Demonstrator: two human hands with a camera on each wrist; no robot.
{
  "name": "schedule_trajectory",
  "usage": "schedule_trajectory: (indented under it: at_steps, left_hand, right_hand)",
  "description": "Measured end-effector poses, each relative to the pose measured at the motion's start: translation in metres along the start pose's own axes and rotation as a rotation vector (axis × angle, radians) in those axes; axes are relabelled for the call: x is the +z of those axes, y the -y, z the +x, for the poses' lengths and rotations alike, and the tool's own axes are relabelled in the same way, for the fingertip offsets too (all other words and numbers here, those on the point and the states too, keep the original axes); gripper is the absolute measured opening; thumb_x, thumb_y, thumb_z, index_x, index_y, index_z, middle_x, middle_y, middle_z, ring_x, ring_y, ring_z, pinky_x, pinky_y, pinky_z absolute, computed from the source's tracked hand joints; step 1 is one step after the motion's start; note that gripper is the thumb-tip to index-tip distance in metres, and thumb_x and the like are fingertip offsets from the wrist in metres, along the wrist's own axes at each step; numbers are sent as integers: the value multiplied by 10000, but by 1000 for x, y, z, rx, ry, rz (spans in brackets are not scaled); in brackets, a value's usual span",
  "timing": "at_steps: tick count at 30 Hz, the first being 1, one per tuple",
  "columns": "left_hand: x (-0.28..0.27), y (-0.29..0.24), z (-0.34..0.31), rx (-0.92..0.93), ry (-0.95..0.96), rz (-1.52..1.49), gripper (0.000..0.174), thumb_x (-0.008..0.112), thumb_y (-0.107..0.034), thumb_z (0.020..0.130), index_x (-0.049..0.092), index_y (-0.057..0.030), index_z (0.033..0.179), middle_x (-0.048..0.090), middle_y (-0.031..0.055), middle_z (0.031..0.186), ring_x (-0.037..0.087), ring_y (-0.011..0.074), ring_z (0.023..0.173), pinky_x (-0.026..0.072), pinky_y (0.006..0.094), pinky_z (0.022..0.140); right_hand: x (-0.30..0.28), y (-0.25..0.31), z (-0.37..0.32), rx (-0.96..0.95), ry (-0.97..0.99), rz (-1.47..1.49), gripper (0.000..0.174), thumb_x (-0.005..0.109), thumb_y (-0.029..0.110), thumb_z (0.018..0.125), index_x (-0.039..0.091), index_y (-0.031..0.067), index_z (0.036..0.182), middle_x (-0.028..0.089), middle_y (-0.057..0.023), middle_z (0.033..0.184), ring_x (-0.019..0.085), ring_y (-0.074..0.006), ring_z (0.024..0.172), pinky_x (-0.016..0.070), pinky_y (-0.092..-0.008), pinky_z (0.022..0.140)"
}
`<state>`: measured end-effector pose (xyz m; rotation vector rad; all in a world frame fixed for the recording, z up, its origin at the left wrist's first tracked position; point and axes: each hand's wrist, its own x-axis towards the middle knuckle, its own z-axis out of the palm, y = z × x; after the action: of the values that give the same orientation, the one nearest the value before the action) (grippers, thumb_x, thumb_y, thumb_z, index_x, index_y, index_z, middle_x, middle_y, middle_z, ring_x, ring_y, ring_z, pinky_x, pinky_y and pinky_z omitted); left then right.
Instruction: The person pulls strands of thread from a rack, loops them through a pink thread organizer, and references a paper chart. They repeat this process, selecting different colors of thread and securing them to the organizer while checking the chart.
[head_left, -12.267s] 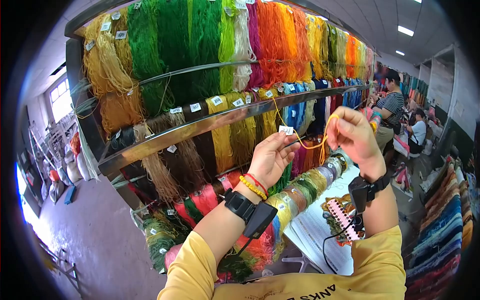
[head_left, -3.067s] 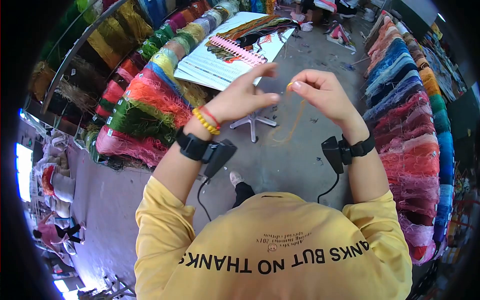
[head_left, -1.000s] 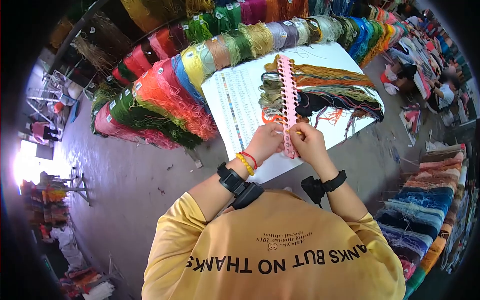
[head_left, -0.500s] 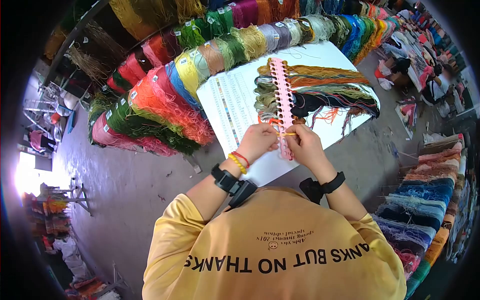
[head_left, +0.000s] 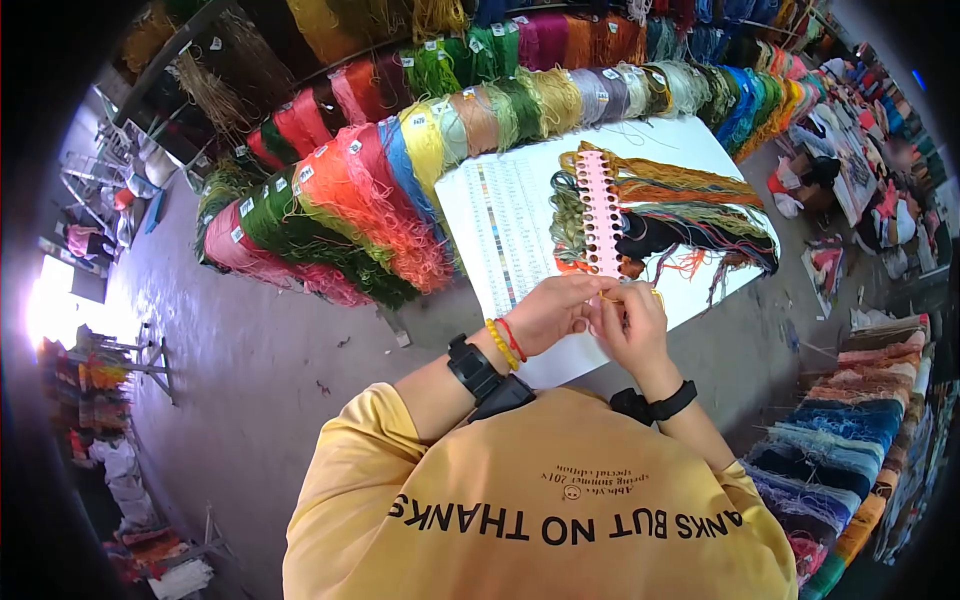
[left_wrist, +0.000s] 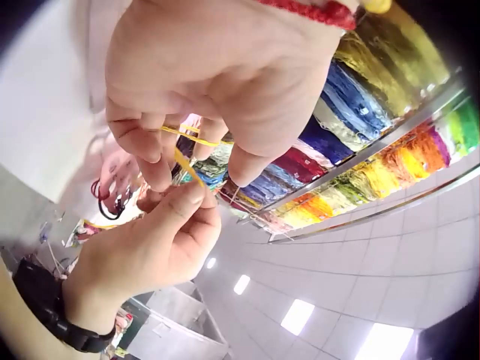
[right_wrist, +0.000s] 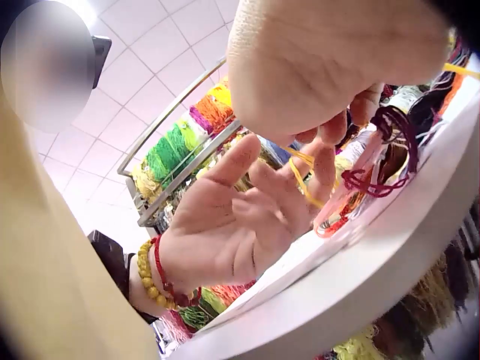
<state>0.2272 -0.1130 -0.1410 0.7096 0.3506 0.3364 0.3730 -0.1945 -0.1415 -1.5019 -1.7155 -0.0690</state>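
Note:
Over the near end of the pink holed strip (head_left: 601, 205), the left hand (head_left: 548, 312) and right hand (head_left: 637, 328) meet at their fingertips. A yellow thread (left_wrist: 184, 160) runs between them in the left wrist view. There the left hand (left_wrist: 217, 71) has the thread across its curled fingers, and the right hand (left_wrist: 139, 255) pinches it between thumb and forefinger. In the right wrist view, the yellow thread (right_wrist: 301, 180) loops at the fingers of the left hand (right_wrist: 232, 217); the right hand's (right_wrist: 330, 67) fingertips are mostly hidden. Both hands cover the strip's near end.
Multicoloured thread bundles (head_left: 690, 187) hang from the strip across a white board (head_left: 650, 140) with a printed chart (head_left: 505, 225). Tagged skeins (head_left: 375, 170) line a rack behind and left. More skeins (head_left: 850, 400) lie at right; people are at far right.
Both hands have come from the thread rack to the strip. Over the last half second they have drawn together, the right hand turning upward. The board appears lower and farther right in the head view.

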Motion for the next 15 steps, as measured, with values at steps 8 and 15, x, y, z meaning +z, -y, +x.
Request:
schedule_trajectory:
  at_steps: [8,15]
  left_hand:
    - [-26,-9,-24,109,-452,45,256,454,-235,920,588,-27,987,581,33,785,494,98,605,385,214,554]
    - [-95,-78,-108,423,-687,-299,289,459,-186,908,348,-164,642,310,-61,526,256,55,407,202,212,378]
  right_hand:
    - [10,4,3,172,250,-189,489,688,196,606,490,38,1024,497,-122,951,497,-316,881,432,-396,704]
    - [10,-1,4,169,216,-175,471,649,149,589,497,35,1020,495,-127,953,475,-320,853,418,-390,732]
